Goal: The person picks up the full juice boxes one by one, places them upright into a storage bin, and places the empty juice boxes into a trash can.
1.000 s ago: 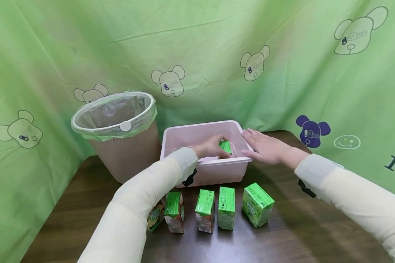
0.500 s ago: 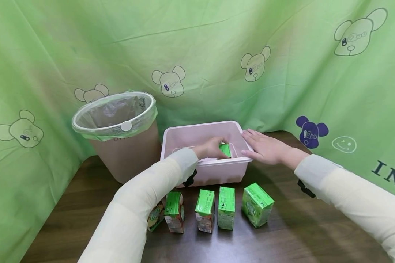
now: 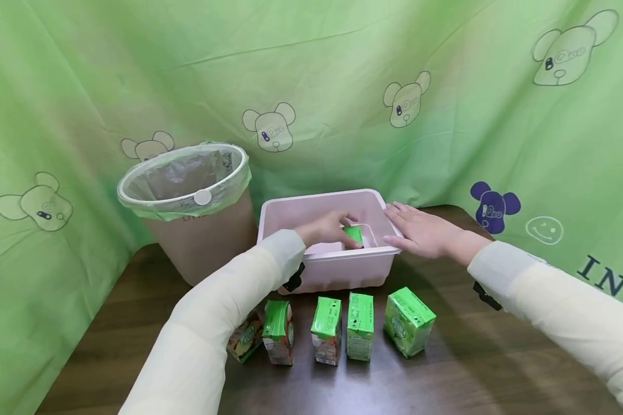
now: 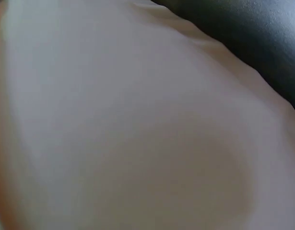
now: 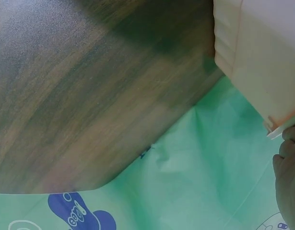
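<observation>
In the head view my left hand [image 3: 329, 229] reaches inside a pink plastic bin [image 3: 350, 271]. Its thumb and fingers curve around a small green-topped drink carton [image 3: 353, 234], low in the bin's right half. My right hand [image 3: 428, 231] lies along the bin's right rim with its fingers straight and its thumb at the front corner. The right wrist view catches the edge of that hand [image 5: 289, 172] against the bin's rim, with the bin's outer wall [image 5: 267, 67] above it. A blurred pale surface fills most of the left wrist view.
A row of drink cartons stands before the bin: a leaning one [image 3: 246, 337], then others [image 3: 278, 331] [image 3: 326, 331] [image 3: 360, 327], ending with a wider green one [image 3: 409, 323]. A lined trash can [image 3: 207, 242] stands left. A green curtain [image 3: 332, 69] hangs behind the brown table [image 3: 462, 357].
Over the last second the carton in the left hand has gone slightly lower in the bin, and the hand has drawn a little to the left. The right hand stays on the rim.
</observation>
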Demonstrator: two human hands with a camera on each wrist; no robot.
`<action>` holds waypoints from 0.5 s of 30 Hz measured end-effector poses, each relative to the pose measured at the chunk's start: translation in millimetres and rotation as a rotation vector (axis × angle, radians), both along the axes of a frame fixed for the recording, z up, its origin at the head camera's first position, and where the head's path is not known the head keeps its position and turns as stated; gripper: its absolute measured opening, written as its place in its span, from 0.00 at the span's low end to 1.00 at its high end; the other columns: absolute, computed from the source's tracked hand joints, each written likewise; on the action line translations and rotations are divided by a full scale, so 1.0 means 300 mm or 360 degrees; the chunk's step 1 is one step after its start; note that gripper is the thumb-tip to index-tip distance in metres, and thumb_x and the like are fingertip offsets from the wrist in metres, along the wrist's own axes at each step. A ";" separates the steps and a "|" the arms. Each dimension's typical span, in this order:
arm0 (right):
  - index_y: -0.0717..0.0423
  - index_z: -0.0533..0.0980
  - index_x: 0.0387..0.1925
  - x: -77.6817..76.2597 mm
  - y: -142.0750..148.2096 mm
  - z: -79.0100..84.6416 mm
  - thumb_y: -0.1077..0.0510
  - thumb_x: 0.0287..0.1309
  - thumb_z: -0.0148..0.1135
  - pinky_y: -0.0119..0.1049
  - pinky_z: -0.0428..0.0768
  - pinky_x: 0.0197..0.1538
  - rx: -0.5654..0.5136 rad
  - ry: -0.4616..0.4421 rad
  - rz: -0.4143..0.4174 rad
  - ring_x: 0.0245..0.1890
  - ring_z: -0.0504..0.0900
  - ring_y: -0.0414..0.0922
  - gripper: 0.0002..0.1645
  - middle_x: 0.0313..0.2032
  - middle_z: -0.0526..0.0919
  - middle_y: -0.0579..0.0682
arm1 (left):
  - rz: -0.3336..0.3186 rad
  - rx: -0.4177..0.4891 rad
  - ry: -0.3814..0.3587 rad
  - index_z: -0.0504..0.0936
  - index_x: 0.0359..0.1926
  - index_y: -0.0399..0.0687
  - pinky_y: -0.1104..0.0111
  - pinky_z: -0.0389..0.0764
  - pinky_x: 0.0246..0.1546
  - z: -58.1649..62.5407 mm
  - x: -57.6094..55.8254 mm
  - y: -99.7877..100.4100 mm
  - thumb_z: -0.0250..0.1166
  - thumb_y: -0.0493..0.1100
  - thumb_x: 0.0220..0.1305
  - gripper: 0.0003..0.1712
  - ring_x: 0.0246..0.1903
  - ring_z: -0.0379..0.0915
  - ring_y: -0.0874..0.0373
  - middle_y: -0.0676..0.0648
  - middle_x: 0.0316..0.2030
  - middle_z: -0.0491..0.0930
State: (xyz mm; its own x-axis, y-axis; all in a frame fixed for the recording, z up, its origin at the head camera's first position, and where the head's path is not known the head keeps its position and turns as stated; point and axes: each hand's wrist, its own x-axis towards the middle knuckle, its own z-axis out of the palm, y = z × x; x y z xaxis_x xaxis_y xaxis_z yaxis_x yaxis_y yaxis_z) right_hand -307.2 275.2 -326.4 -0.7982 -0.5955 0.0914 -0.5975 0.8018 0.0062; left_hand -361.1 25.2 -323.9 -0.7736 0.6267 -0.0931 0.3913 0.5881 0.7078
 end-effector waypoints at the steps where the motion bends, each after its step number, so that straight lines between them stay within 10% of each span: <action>1: 0.73 0.52 0.70 0.000 0.000 0.002 0.40 0.72 0.44 0.57 0.50 0.71 0.0002 -0.0002 -0.0003 0.71 0.48 0.66 0.45 0.71 0.53 0.69 | 0.0007 0.0007 -0.0004 0.69 0.66 0.43 0.69 0.74 0.52 0.007 0.000 -0.005 0.76 0.43 0.53 0.41 0.58 0.69 0.50 0.39 0.60 0.72; 15: 0.72 0.52 0.71 -0.016 0.007 -0.001 0.40 0.71 0.45 0.57 0.51 0.70 -0.0029 0.0006 0.0009 0.71 0.49 0.66 0.45 0.71 0.53 0.69 | -0.0012 0.0173 0.0045 0.69 0.66 0.44 0.67 0.72 0.57 0.128 0.031 -0.131 0.74 0.41 0.56 0.38 0.62 0.66 0.45 0.41 0.62 0.70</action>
